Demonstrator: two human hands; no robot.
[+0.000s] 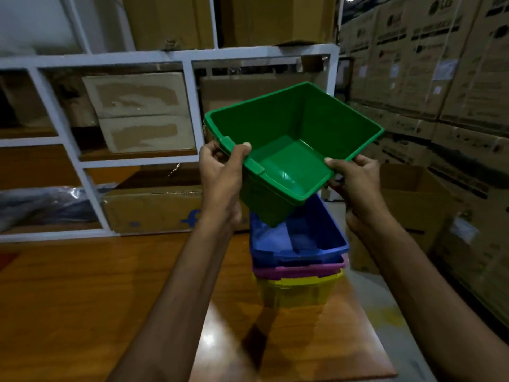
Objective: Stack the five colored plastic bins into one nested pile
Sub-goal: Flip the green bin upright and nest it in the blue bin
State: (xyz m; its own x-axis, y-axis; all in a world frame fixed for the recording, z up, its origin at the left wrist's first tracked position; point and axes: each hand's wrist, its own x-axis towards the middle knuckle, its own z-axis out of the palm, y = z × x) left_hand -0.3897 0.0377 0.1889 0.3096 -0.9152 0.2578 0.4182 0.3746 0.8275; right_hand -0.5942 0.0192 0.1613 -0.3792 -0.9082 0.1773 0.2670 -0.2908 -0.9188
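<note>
My left hand and right hand grip the green plastic bin; nested blue, purple and yellow plastic bins wait beneath them.

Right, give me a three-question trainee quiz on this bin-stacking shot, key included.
1. True or false: the left hand and the right hand both grip the rim of the green bin.
2. Which bin is uppermost of the three nested on the table? A yellow, B blue, C pink.
3. Fill in: counting the held one, ___ bins are in view.

Key: 1 true. 2 B, the blue bin. 3 four.
</note>
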